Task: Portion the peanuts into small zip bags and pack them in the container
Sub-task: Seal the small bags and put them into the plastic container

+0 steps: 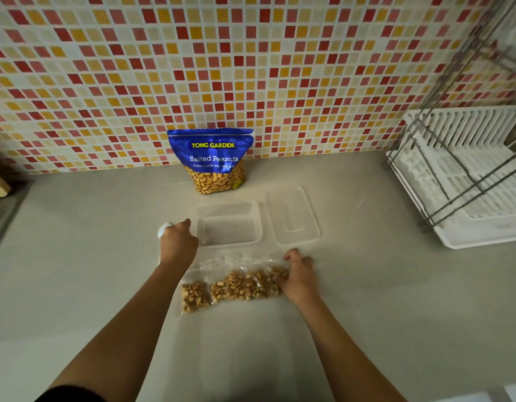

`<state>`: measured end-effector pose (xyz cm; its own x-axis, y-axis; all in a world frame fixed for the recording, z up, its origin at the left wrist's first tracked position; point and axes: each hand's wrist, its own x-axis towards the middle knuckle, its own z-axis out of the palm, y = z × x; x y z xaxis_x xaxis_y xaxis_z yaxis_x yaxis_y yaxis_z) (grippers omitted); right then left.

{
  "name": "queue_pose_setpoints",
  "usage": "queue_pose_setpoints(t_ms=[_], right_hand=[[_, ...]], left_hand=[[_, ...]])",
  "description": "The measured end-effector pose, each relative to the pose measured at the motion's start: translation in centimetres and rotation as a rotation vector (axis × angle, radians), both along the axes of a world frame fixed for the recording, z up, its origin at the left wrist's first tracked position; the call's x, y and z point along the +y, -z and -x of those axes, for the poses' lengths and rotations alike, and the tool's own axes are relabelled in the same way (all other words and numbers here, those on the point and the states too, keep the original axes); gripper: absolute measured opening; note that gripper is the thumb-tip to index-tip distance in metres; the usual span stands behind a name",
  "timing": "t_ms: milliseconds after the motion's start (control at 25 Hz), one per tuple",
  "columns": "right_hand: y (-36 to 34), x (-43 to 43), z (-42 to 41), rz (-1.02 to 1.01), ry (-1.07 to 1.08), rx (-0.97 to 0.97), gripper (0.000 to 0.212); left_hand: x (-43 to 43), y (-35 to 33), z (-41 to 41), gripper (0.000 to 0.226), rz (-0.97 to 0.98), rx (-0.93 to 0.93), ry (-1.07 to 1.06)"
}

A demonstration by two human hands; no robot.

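**Kid:** Head view first! What do the peanuts look like?

**Helper:** You have a row of small zip bags [233, 285] lying flat on the pale, smooth bench [367, 300]. Each bag is thin, clear and crinkly, with a heap of tan peanuts inside. They lie side by side and some overlap, so I cannot count them for sure.

**Kid:** Where are your hands?

**Helper:** Your right hand [299, 278] rests on the right end of the row, with its fingers curled down onto the last bag. I cannot tell if it is pinching the bag or only pressing on it. Your left hand [178, 242] is just past the left end of the row. It is closed around a small white thing [164, 228], and I cannot tell what that is.

**Kid:** And the box?

**Helper:** The container [229, 226] is a clear plastic box with round corners. It sits just behind the bags, right beside your left hand. Its flat clear lid [293, 217] lies next to it on the right.

**Kid:** What is the blue thing?

**Helper:** That is the big peanut pouch [214, 161]. It is shiny blue on top, and it stands up against the wall of little square tiles [106, 68]. A white dish rack [465, 181] is far off to the right.
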<state>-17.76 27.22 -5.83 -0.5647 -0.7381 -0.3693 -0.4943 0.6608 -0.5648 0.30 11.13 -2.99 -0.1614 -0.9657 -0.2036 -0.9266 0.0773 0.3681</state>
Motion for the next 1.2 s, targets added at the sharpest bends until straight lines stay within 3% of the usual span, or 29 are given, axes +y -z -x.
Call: queue_pose_setpoints(t_ms=[200, 440, 560, 1000, 1200], right_hand=[[0.8, 1.0, 0.0, 0.168, -0.031, 0.128, 0.029], [-1.7, -0.5, -0.4, 0.566, 0.100, -0.101, 0.033], [-4.0, -3.8, -0.5, 0.657, 0.068, -0.177, 0.040], [-1.1, -12.2, -2.3, 0.074, -0.393, 0.145, 0.044], [-2.0, -13.0, -3.0, -0.075, -0.491, 0.398, 0.032]], left_hand=[[0.8, -0.5, 0.0, 0.021, 0.020, 0.036, 0.004], [1.5, -1.2, -0.1, 0.019, 0.022, 0.072, -0.004], [1.8, -1.3, -0.1, 0.019, 0.017, 0.092, -0.005], [1.2, -0.4, -0.5, 0.019, 0.028, 0.105, -0.005], [1.0, 0.2, -0.5, 0.018, 0.054, 0.073, 0.042]])
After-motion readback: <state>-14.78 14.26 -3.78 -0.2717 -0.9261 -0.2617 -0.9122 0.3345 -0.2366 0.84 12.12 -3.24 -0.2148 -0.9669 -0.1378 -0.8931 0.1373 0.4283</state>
